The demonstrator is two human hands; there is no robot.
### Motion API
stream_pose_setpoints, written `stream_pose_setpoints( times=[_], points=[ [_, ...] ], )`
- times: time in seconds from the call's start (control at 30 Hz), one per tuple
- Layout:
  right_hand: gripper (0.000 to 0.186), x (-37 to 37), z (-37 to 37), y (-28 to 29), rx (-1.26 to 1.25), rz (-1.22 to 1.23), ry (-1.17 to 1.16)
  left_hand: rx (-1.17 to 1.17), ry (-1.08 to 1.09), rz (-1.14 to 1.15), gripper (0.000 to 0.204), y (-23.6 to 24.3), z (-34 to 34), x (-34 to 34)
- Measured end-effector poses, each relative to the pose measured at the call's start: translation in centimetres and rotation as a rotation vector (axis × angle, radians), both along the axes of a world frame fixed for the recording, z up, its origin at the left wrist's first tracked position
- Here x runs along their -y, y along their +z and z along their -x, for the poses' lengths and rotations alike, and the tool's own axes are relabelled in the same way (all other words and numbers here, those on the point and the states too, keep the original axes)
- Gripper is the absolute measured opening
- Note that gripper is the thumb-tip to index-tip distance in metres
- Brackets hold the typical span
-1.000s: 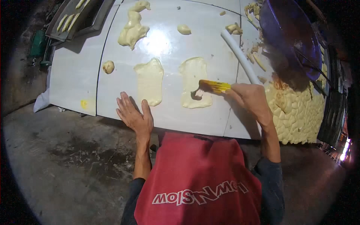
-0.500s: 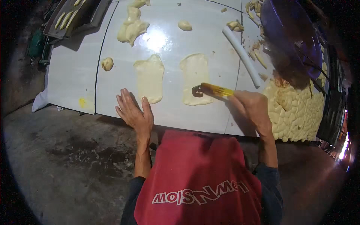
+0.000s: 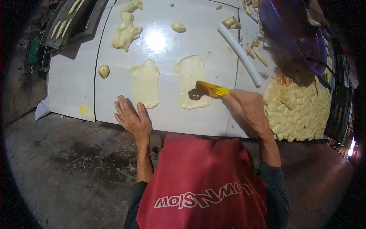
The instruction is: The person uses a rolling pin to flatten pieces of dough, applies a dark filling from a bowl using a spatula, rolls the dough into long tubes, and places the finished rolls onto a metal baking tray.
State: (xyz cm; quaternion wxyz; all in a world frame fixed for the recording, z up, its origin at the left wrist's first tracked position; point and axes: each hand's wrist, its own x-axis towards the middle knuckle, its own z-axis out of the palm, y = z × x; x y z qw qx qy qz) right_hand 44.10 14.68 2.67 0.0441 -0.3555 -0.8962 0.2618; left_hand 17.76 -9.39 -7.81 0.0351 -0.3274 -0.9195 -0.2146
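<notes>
My right hand (image 3: 246, 108) grips a yellow scraper (image 3: 215, 89); its brown-smeared end is in a dark brown patch of paste (image 3: 194, 95) on the lower part of a flattened pale dough sheet (image 3: 192, 70). My left hand (image 3: 129, 118) lies open on the white table (image 3: 72, 91) near its front edge, fingers spread, just below and left of a second flattened dough sheet (image 3: 146, 86), which has no paste on it. A small browned dough ball (image 3: 103, 71) sits left of that sheet.
Dough lumps (image 3: 124, 30) lie farther back. A metal tray (image 3: 87, 26) with dough strips is at back left. A white rod (image 3: 240, 53) lies diagonally on the right, beside scraps, a large purple basin (image 3: 289, 34) and a bed of many dough pieces (image 3: 295, 110).
The dark paste patch on the right sheet has changed shape, spreading slightly as the scraper works over it in small movements. My left hand stays open on the table. The view has shifted slightly.
</notes>
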Motion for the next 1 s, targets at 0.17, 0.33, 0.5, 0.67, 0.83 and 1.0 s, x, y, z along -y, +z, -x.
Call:
stream_pose_setpoints(
  times=[0.17, 0.33, 0.5, 0.67, 0.83, 1.0],
  points=[
    [0.029, -2.0, -0.6, 0.8, -0.143, 0.649, -0.399, 0.001, 0.018, 0.035, 0.072, 0.6, 0.1, -0.5],
    [0.028, -9.2, -4.5, 4.6, -0.442, 0.732, -0.504, -0.049, 0.001, 0.046, 0.068, 0.7, 0.1, -0.6],
    [0.032, -18.4, -7.5, 8.1, -0.554, 0.232, -0.657, -0.06, 0.039, 0.055, 0.066, 0.4, 0.2, 0.0],
    [0.042, -28.1, -13.3, 7.1, 0.014, -0.179, -0.415, -0.062, 0.052, 0.101, 0.065, 0.6, -0.7, -1.0],
    [0.039, -30.7, -11.5, 3.3, 0.263, -0.232, -0.199, -0.062, 0.071, 0.132, 0.066, 0.7, -0.2, -0.3],
    [0.042, -32.1, -12.0, 3.6, 0.073, 0.109, -0.227, -0.081, 0.09, 0.147, 0.065, 0.8, -0.3, -0.8]
  ],
)
